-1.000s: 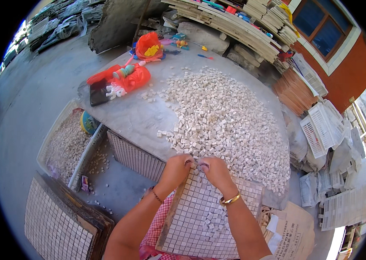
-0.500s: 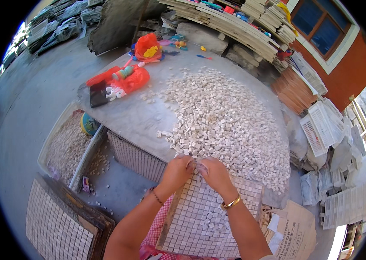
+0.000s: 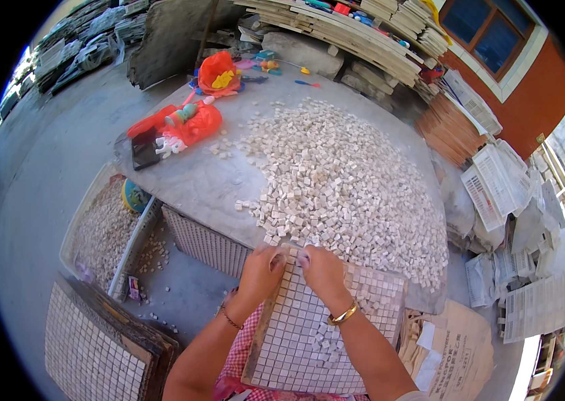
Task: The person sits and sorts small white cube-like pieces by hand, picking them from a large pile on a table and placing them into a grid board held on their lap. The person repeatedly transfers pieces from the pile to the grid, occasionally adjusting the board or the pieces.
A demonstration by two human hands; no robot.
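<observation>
A square mosaic board with rows of small pale stone tiles leans across my lap. Over its far left corner, my left hand has its fingers curled in a pinch. Close beside it, my right hand is likewise closed, fingertips at the board's top edge. Whatever either hand pinches is too small or hidden to name. A few tiles show in the gap between the hands. Loose tiles lie scattered on top of the board's rows. Just beyond the hands spreads a big heap of stone cubes.
The heap lies on a grey table. Red plastic bags with toys sit at its far left. A bin of tiles and stacked tile boards stand left. At right are white plastic crates and a flattened paper sack.
My hands have drawn apart from each other, the left hand moving left and slightly nearer, uncovering tiles at the board's top edge. The whole view has shifted slightly.
</observation>
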